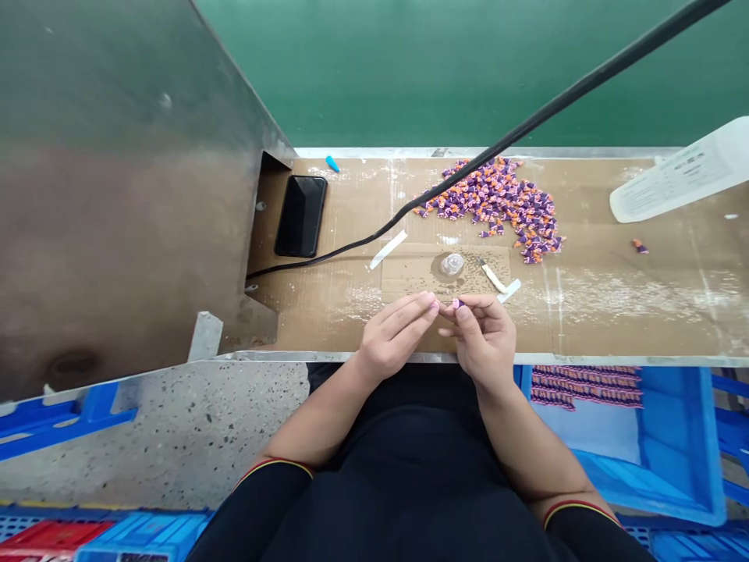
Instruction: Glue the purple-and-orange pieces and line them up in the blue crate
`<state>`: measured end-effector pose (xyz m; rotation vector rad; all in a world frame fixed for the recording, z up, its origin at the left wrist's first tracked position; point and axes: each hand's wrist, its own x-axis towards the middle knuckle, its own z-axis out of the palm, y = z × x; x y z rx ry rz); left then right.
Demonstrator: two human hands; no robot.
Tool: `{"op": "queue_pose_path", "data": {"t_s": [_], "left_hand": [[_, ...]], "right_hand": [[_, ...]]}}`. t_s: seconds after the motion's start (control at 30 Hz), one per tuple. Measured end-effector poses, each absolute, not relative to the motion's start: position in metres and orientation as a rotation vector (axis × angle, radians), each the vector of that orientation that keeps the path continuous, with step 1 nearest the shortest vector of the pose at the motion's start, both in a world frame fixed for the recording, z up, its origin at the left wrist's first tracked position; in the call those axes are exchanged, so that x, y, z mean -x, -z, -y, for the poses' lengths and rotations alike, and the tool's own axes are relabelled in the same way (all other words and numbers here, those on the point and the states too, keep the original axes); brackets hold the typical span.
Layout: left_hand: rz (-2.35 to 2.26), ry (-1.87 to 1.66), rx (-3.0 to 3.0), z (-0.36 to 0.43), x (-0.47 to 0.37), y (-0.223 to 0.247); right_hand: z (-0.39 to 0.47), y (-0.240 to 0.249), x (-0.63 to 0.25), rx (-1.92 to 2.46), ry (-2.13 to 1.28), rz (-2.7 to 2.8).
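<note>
My right hand (487,336) pinches a small purple and pink figure piece (457,304) between thumb and fingertips over the front of the cardboard-covered table. Close beside it, my left hand (398,332) has its fingers pressed together, with a speck of pink at the tips; what it holds is too small to make out. Just beyond my hands stands a small clear dish (451,265) in a wet patch on a cardboard piece (403,279). A thin white-handled tool (492,276) lies right of the dish. Farther back is a heap of purple, orange and pink pieces (497,199).
A black phone (301,216) and a blue cap (332,164) lie at the left, beside a metal housing (134,187). A black cable (520,134) crosses overhead. A white bottle (679,173) stands at the right. Below the edge, a blue bin (682,445) holds rows of pieces.
</note>
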<state>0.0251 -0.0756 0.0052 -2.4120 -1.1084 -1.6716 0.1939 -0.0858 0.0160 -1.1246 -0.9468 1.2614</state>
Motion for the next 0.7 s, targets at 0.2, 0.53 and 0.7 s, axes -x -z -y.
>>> {"op": "queue_pose_path", "data": {"t_s": [0.2, 0.53, 0.7], "left_hand": [[1.088, 1.782, 2.575, 0.075, -0.015, -0.009], [2.688, 3.452, 1.218, 0.084, -0.049, -0.008], [2.69, 3.595, 0.971, 0.082, -0.05, -0.01]], "right_hand": [[0.08, -0.015, -0.201, 1.116, -1.414, 0.973], [0.085, -0.016, -0.19, 1.086, -0.548, 1.502], [0.082, -0.017, -0.186, 1.084, -0.426, 1.579]]}}
